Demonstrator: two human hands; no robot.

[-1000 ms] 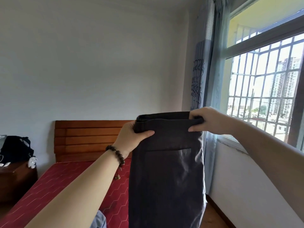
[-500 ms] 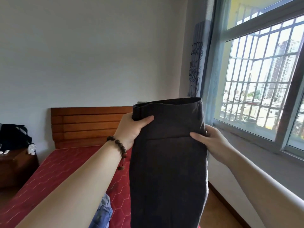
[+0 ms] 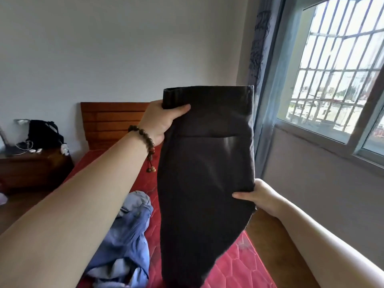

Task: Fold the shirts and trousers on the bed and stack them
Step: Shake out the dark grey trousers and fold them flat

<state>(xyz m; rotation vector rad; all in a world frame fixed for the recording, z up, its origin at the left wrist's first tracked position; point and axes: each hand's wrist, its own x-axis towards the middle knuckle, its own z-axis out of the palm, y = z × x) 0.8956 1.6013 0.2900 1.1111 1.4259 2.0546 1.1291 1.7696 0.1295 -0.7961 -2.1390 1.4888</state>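
Dark grey trousers (image 3: 205,163) hang in the air in front of me, waistband up, doubled lengthwise. My left hand (image 3: 162,121), with a bead bracelet on the wrist, grips the left end of the waistband. My right hand (image 3: 255,197) pinches the right edge of the trousers well below the waist, thumb on the front. The lower legs run out of the frame at the bottom. A crumpled light blue garment (image 3: 126,231) lies on the red mattress (image 3: 234,265) below my left forearm.
The wooden headboard (image 3: 112,121) stands against the white wall. A dark nightstand (image 3: 31,169) at the left carries a black bag (image 3: 44,129) and cables. At the right are a barred window (image 3: 336,75), a blue curtain (image 3: 264,80) and a strip of wooden floor (image 3: 268,231).
My right hand has slid down the right edge of the trousers from the waistband to well below it. The view has tipped down, showing the blue garment on the bed.
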